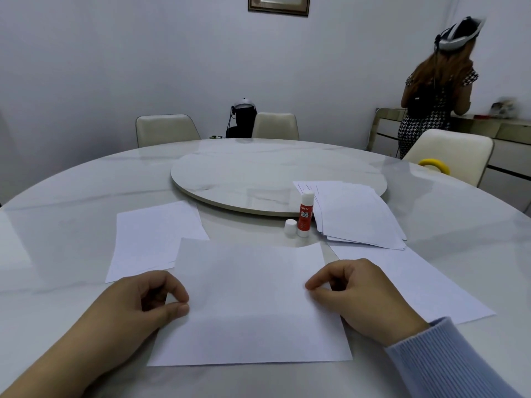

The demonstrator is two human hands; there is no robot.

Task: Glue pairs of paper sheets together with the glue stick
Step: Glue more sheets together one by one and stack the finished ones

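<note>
Both hands on the sheet [253,305], which lies flat on the desk [71,202] right in front of the person. Left hand [143,305] pinches the sheet's left edge, thumb and forefinger meeting on the paper, other fingers curled. Right hand [362,294] sits at the right edge, fingers curled, fingertips on the paper; looks like a pinch, but whether the thumb is under the edge cannot be told. Blue ribbed sleeve [448,360] on the right arm, left forearm bare.

Second sheet [155,237] beyond the left hand, partly tucked under the held sheet's far left corner. Third sheet [416,282] under and to the right of the right hand, running out past the wrist.

Glue stick [305,214] stands upright beyond the right hand, uncapped, red label. Its white cap [290,227] stands just beside it on the left, apart from the tube. Stack [356,214] of sheets just right of the glue stick, fanned loosely, far corner overlapping the turntable [258,173] at the desk's middle.

Further out: chairs [166,129] round the far side, yellow ring [434,165] on the desk's far right edge. Another person [431,90] with headgear stands at a sideboard [488,130], back turned.
</note>
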